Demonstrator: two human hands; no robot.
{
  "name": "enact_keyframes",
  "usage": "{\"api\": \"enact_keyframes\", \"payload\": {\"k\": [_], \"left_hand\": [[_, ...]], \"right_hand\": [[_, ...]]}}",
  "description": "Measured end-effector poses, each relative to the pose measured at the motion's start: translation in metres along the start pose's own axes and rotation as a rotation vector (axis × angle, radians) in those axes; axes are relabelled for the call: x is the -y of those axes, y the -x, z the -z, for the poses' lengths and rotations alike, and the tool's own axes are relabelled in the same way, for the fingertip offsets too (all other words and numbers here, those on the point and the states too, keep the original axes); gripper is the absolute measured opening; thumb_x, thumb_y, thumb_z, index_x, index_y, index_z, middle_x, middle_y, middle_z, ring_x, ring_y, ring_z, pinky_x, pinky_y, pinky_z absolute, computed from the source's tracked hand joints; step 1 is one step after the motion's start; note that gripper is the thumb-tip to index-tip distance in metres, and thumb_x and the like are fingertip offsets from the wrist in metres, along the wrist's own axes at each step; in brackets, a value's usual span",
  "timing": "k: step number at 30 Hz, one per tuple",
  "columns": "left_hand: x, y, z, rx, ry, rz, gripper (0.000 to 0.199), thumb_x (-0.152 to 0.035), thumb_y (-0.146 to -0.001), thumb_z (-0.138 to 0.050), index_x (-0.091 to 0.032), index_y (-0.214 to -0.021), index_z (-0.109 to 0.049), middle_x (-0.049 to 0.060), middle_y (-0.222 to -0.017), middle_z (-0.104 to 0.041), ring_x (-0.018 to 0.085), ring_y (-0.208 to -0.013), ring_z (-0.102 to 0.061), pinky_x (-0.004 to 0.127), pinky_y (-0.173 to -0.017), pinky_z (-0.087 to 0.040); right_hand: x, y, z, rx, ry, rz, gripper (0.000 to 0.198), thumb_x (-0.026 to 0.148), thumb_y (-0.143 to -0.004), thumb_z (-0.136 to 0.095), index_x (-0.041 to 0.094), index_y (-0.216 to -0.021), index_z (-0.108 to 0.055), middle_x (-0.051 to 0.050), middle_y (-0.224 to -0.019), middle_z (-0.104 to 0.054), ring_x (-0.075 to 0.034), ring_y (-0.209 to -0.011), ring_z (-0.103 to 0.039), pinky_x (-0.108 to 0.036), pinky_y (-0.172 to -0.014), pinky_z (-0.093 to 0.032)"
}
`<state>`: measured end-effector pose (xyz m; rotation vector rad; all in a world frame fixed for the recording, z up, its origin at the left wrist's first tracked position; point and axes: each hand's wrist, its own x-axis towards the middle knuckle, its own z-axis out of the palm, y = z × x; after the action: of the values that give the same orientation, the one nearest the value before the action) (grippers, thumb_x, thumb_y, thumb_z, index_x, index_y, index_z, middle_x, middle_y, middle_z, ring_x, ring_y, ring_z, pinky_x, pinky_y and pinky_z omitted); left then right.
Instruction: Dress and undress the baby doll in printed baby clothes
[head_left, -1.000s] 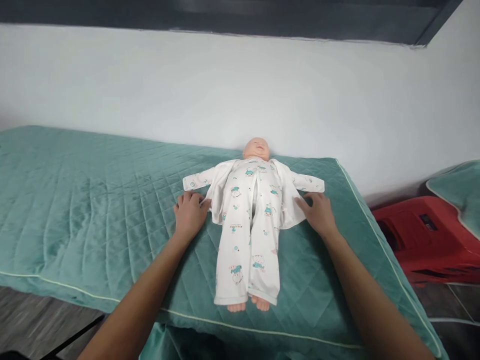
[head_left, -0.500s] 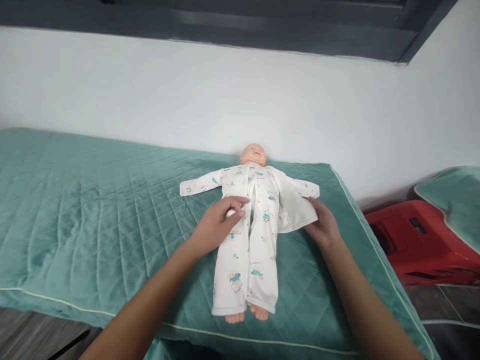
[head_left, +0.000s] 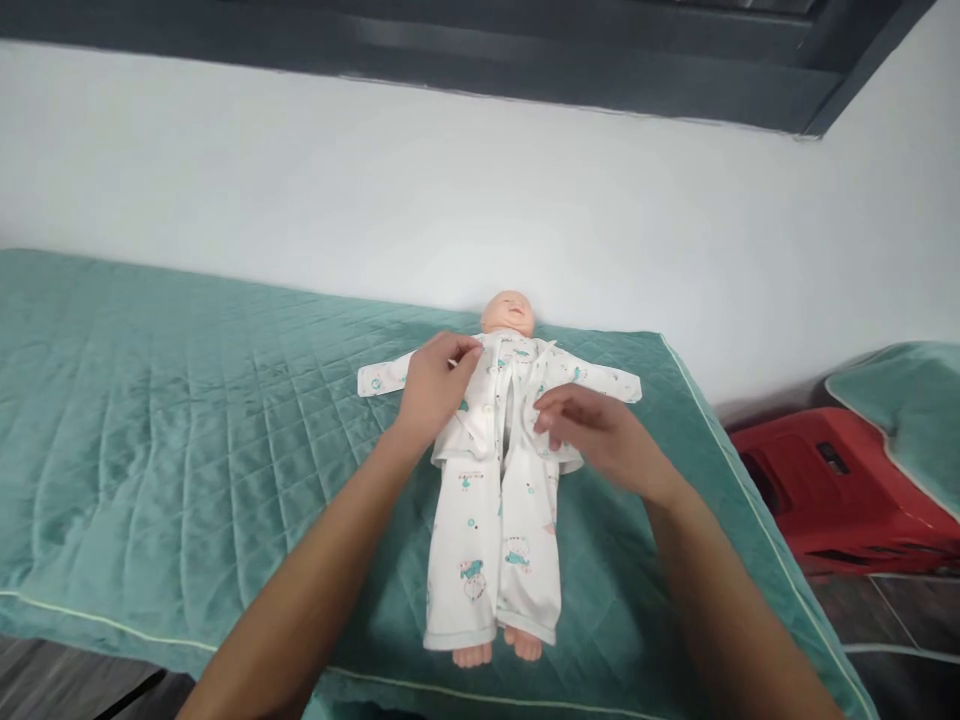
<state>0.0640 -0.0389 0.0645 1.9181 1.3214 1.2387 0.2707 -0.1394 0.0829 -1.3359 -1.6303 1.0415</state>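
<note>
A baby doll lies on its back with its arms spread. It wears a white printed jacket over a white printed bodysuit with long legs. The jacket's front panels lie over the chest, with a gap down the middle. My left hand is over the jacket's left side near the doll's shoulder, fingers bent and thumb close to the forefinger; nothing shows in its grasp. Over the right panel is my right hand, its fingers loosely curved and apart. Whether the fingertips touch the cloth is unclear.
A green quilted cover spreads under the doll, its piped edge near me. The white wall rises behind the doll's head. On the right stands a red plastic stool with green cloth on it.
The right jacket panel, folded outward before, now lies over the doll's chest. My right hand has let go of it and moved left. My left hand has moved up toward the shoulder.
</note>
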Motion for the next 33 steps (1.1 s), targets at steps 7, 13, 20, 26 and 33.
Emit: {"api": "enact_keyframes", "payload": {"k": [7, 13, 20, 26, 33], "left_hand": [[0.004, -0.062, -0.030, 0.297, -0.235, 0.047, 0.016, -0.024, -0.083, -0.058, -0.018, -0.080, -0.073, 0.008, -0.089, -0.074, 0.022, -0.082, -0.065, 0.034, -0.078, -0.046], [0.013, -0.069, -0.031, 0.306, -0.025, 0.040, 0.013, -0.024, -0.079, -0.061, -0.019, -0.071, -0.070, 0.004, -0.076, -0.071, 0.018, -0.071, -0.060, 0.030, -0.071, -0.043], [0.015, -0.069, -0.042, 0.184, 0.330, 0.141, 0.016, -0.031, -0.082, -0.062, -0.017, -0.078, -0.069, -0.001, -0.066, -0.063, 0.011, -0.060, -0.052, 0.026, -0.063, -0.043], [0.014, -0.068, -0.043, 0.205, 0.272, 0.125, 0.019, -0.027, -0.083, -0.058, -0.018, -0.084, -0.074, 0.000, -0.069, -0.066, 0.012, -0.063, -0.054, 0.026, -0.063, -0.042], [0.018, -0.066, -0.050, 0.201, 0.133, 0.085, 0.016, -0.025, -0.083, -0.059, -0.018, -0.083, -0.073, 0.002, -0.085, -0.075, 0.017, -0.079, -0.064, 0.029, -0.076, -0.047]], "right_hand": [[-0.048, -0.087, 0.014, -0.499, 0.228, -0.232, 0.045, 0.058, -0.087, -0.051, 0.019, -0.065, -0.060, -0.002, -0.065, -0.062, -0.017, -0.064, -0.054, -0.030, -0.062, -0.038], [-0.050, -0.128, 0.004, -0.497, 0.360, -0.253, 0.029, 0.047, -0.076, -0.063, 0.020, -0.065, -0.060, -0.002, -0.069, -0.064, -0.016, -0.067, -0.052, -0.029, -0.063, -0.036], [-0.053, -0.127, 0.002, -0.554, 0.230, -0.240, 0.024, 0.042, -0.079, -0.061, 0.020, -0.069, -0.059, 0.000, -0.067, -0.061, -0.015, -0.063, -0.050, -0.029, -0.060, -0.036], [-0.039, -0.124, -0.008, -0.439, 0.476, -0.266, 0.042, 0.062, -0.079, -0.064, 0.022, -0.074, -0.053, -0.003, -0.076, -0.063, -0.018, -0.068, -0.051, -0.031, -0.062, -0.035], [-0.054, -0.132, -0.010, -0.547, 0.493, -0.166, 0.012, 0.032, -0.085, -0.056, 0.020, -0.086, -0.057, -0.006, -0.085, -0.066, -0.022, -0.079, -0.056, -0.034, -0.072, -0.038]]}}
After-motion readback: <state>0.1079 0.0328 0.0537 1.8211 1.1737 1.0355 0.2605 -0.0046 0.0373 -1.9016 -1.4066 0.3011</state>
